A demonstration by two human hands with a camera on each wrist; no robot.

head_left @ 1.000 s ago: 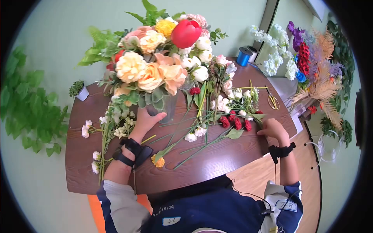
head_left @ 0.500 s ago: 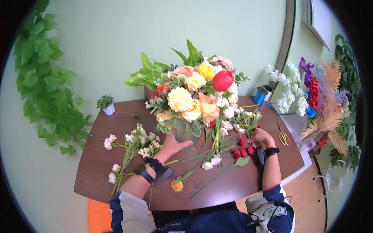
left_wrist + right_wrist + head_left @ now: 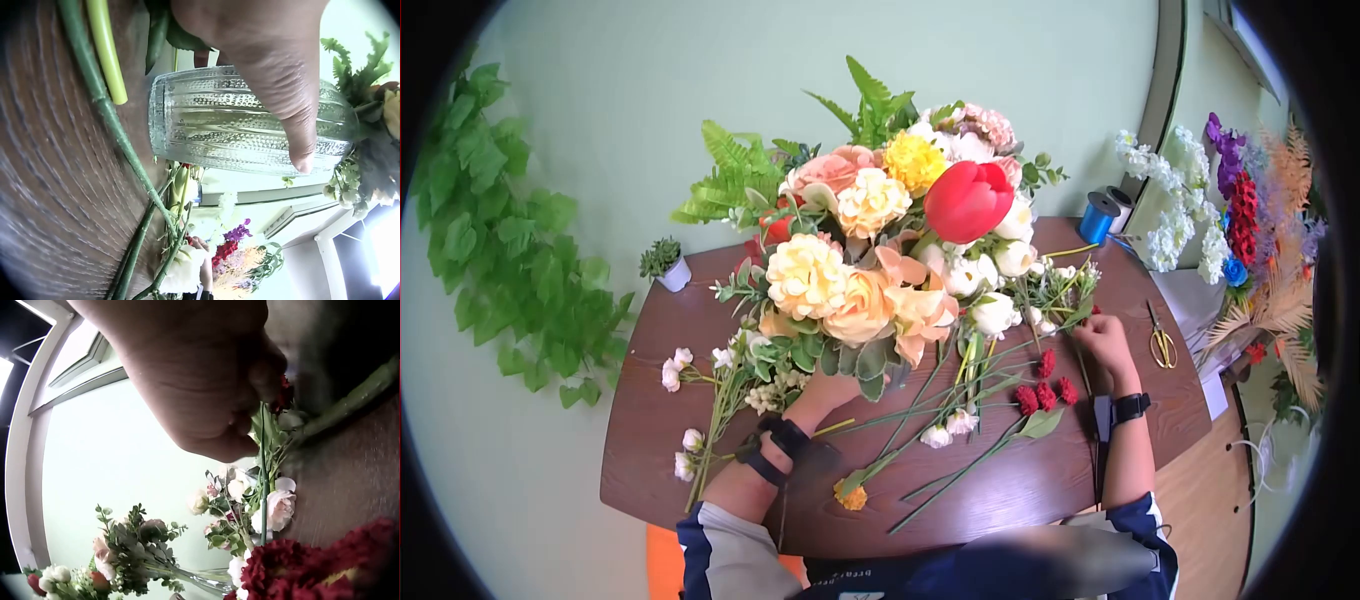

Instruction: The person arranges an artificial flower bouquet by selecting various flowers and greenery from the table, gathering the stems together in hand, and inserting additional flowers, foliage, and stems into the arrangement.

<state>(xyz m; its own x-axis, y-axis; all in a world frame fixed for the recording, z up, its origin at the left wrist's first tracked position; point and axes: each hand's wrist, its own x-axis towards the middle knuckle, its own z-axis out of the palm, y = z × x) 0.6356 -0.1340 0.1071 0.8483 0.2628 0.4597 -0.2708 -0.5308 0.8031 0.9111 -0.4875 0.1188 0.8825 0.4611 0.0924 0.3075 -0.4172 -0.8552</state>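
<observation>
My left hand (image 3: 832,392) is under the large mixed bouquet (image 3: 860,300). In the left wrist view that hand (image 3: 269,62) curls round the clear ribbed glass vase (image 3: 212,134), thumb along its side. The bouquet's blooms hide most of the vase in the head view. At the right of the table, my right hand (image 3: 1108,345) is among the loose flowers. The right wrist view has this hand (image 3: 200,381) with curled fingers at a thin green stem (image 3: 264,506), a dark red bloom (image 3: 285,394) close by. Several red blooms (image 3: 1045,390) lie nearer me.
White flowers with long stems (image 3: 718,420) lie at the left, below a small potted plant (image 3: 668,264). An orange bloom (image 3: 852,495) is near the front edge. Gold-handled scissors (image 3: 1163,347) and a blue spool (image 3: 1099,218) are at the right; more flowers stand beyond the table.
My right hand has moved from beside the table's right edge in among the flowers, fingers now closed at a stem. The head view has shifted. My left hand stays at the vase.
</observation>
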